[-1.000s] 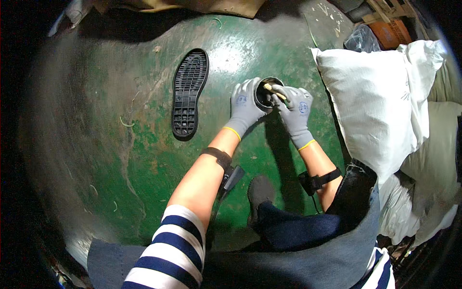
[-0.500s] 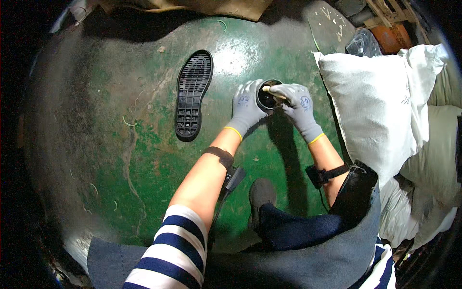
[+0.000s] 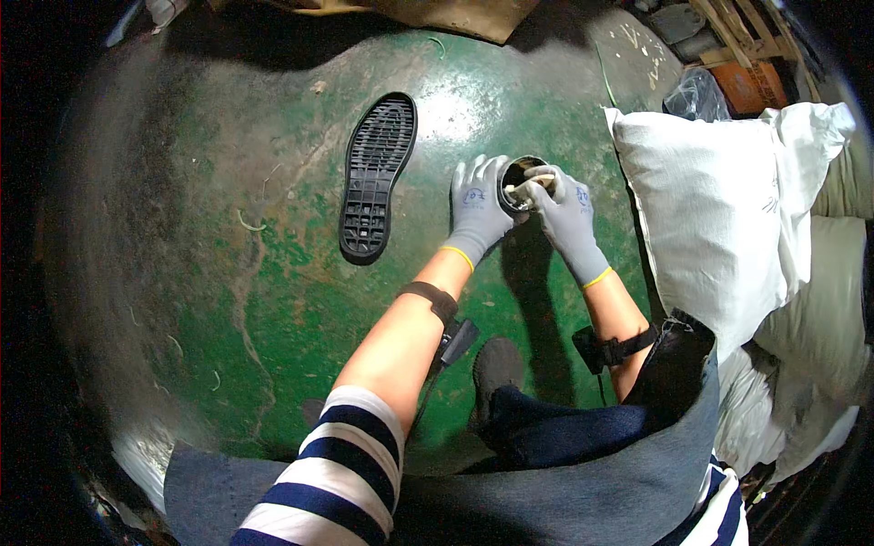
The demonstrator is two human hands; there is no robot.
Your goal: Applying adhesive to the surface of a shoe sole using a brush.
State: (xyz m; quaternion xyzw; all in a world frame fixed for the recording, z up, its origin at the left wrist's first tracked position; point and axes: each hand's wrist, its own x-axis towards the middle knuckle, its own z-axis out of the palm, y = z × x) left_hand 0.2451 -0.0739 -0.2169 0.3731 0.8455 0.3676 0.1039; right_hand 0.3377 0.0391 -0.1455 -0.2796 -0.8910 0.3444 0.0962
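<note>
My left hand (image 3: 481,211), in a grey glove with a yellow cuff, grips the side of a small round dark can (image 3: 503,189). The can's open top faces up and its inside is dark. Over the can's right side, my right hand (image 3: 570,217), gloved alike, pinches a cream-coloured stick-like tool (image 3: 543,181). One end of the tool is within the can's mouth; what it ends in is hidden. To the left of both hands, a black shoe sole (image 3: 378,177) lies on the green floor with its gridded, ribbed side up.
A stuffed white sack (image 3: 706,200) stands close on the right, with more pale sacks (image 3: 815,291) behind it. Brown cardboard (image 3: 446,20) lies at the far edge. An orange box (image 3: 748,86) and clear plastic (image 3: 696,96) sit far right. My shoe (image 3: 497,369) is below the can.
The tool in my right hand has swung lower in the can's mouth, and the right fingers have shifted over the rim. The view has moved slightly; the sole lies as before.
</note>
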